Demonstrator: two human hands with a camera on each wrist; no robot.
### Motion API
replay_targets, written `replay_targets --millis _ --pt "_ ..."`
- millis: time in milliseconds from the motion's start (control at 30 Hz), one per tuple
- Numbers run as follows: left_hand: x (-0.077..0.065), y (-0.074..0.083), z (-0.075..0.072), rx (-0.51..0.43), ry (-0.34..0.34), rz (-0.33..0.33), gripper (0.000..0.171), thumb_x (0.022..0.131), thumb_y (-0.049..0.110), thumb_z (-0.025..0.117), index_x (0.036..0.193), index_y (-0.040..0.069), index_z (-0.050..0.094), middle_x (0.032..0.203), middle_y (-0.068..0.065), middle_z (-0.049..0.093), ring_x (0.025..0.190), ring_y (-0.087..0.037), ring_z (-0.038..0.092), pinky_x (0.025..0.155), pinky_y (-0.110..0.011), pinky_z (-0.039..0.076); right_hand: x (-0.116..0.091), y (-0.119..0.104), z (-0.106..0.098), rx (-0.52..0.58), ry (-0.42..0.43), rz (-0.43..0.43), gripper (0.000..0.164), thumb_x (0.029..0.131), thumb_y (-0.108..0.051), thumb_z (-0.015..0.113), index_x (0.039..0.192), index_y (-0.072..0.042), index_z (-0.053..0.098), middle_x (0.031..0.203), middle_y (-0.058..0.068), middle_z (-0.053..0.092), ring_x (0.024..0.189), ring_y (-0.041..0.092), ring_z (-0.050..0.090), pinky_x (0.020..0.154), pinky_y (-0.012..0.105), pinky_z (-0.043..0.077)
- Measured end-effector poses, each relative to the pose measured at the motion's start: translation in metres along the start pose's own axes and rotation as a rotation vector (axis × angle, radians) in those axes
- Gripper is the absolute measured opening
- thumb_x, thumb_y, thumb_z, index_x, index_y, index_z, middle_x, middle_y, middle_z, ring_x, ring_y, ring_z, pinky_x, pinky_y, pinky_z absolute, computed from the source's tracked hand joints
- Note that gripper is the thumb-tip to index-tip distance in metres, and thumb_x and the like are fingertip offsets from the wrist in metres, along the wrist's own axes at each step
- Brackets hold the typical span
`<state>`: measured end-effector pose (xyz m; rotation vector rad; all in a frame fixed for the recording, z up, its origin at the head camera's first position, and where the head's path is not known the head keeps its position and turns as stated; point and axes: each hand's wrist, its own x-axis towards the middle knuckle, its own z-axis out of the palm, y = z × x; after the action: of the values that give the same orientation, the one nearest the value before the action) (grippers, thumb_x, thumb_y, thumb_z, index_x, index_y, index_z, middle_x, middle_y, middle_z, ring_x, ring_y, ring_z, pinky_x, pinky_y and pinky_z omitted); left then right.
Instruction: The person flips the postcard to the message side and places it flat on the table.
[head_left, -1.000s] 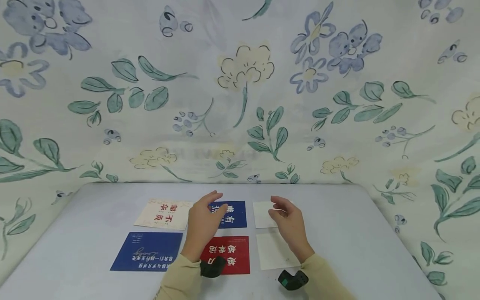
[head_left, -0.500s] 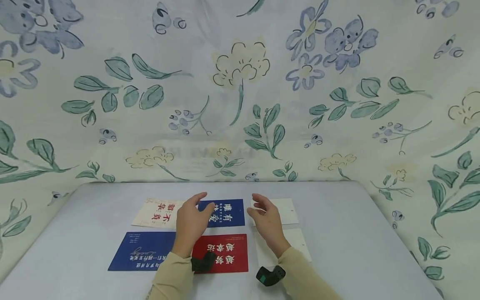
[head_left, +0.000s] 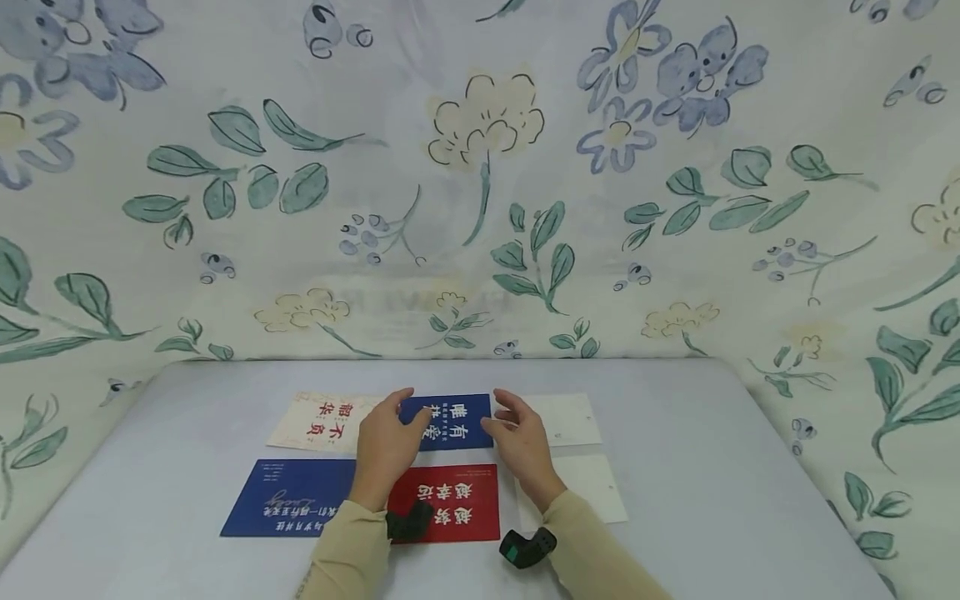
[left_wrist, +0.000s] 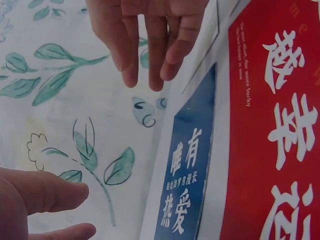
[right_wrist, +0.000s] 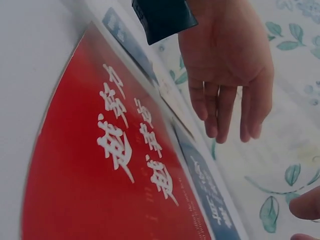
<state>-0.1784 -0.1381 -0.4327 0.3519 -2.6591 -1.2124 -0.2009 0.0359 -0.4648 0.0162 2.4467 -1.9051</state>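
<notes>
My left hand [head_left: 390, 446] and right hand [head_left: 522, 446] hover above the cards, palms facing each other, fingers loosely bent, nothing held. Between them lies a small blue card [head_left: 465, 417] with white characters. A red card [head_left: 480, 504] with white characters is nearer to me, partly behind my left wrist. Under the left hand's side are a cream card [head_left: 311, 421] with red characters and a larger blue card [head_left: 292, 492]. Two blank off-white cards, a far one [head_left: 566, 417] and a near one [head_left: 592, 483], lie partly behind my right hand and forearm.
The cards form two rows on a pale grey table [head_left: 697, 467]. A floral cloth [head_left: 420, 192] hangs behind the table's far edge. Each wrist wears a black camera, the left one [head_left: 410, 522] overlapping the red card in the head view.
My right hand has moved left, from over the blank cards to the small blue card's right edge. My left hand has shifted slightly left. The cards lie as before.
</notes>
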Motion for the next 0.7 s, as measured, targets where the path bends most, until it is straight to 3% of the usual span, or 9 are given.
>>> replay_targets --millis 467,700 --pt "0.001 -0.005 0.006 0.042 -0.025 -0.011 0.049 0.087 0.024 0.061 0.129 0.0 0.051 0.123 -0.024 0.055 0.113 -0.04 0.052 0.091 -0.054 0.043 0.004 0.007 0.001 -0.033 -0.059 -0.023 0.049 0.086 -0.018 0.063 0.133 -0.014 0.05 0.12 0.007 0.056 0.09 0.015 0.055 0.076 0.028 0.048" --pt "-0.001 -0.006 0.009 0.059 -0.044 -0.013 0.049 0.087 0.023 0.061 0.128 -0.001 0.052 0.125 -0.023 0.054 0.117 -0.041 0.049 0.094 -0.054 0.04 0.004 0.012 0.001 -0.121 -0.054 -0.028 0.048 0.086 -0.02 0.062 0.132 -0.012 0.051 0.117 0.006 0.059 0.085 0.015 0.055 0.073 0.027 0.047"
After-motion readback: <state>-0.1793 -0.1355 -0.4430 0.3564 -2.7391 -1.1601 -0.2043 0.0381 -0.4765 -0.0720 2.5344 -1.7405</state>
